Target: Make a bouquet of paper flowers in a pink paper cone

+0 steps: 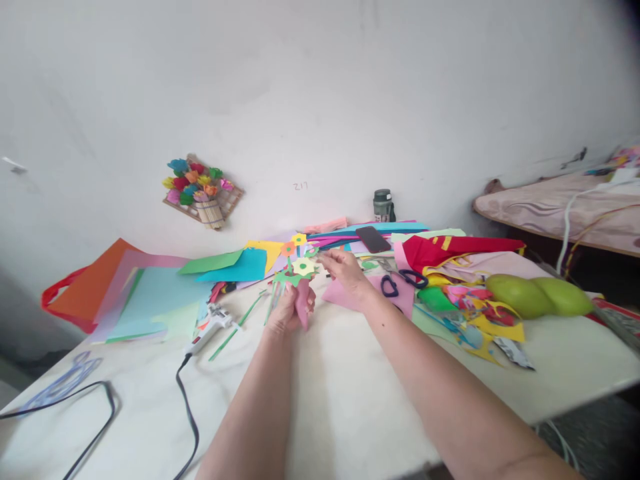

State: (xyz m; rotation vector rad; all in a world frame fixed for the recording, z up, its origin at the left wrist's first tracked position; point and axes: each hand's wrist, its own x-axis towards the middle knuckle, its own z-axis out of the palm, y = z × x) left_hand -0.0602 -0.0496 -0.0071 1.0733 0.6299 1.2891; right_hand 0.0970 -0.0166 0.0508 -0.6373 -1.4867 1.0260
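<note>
My left hand (285, 311) is wrapped round a pink paper cone (303, 305), which tapers downward and is held upright above the table. Out of its top stand paper flowers: an orange one (288, 249), a yellow one (299, 239) and a pale yellow-green one (303, 267). A green paper edge (286, 279) skirts the cone's mouth. Just right of the flowers is my right hand (345, 268), its thumb and fingers pinched together; what lies between them is too small to make out.
A glue gun (210, 333) with a black cord and thin green strips (237, 325) lie at left. Scissors (404, 279) rest on pink paper at right. Behind are coloured sheets (230, 267), a phone (373, 239) and a bottle (383, 207). Green fruits (515, 295) lie far right.
</note>
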